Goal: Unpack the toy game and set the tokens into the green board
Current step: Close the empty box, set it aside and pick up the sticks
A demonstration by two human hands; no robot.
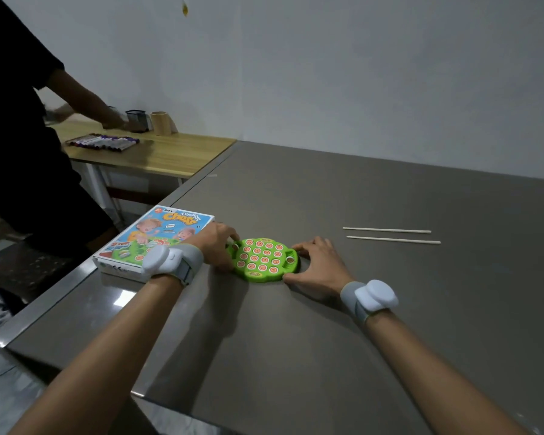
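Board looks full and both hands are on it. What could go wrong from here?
1. Both hands, left hand and right hand, grip the edges of the green board; a jolt or tilt might shake the tokens out of their wells.
2. The game box lies at the table's left edge, against the left wrist; an elbow nudge could push it off.
3. The two sticks lie loose to the right; a sweep may roll them.

Game box, lid face: title reads "Flipping" in small blue letters above "Chess" in large orange letters. Small print at the lid's far corner and along its near-left red band is too small to read. No legible text found on any other item.
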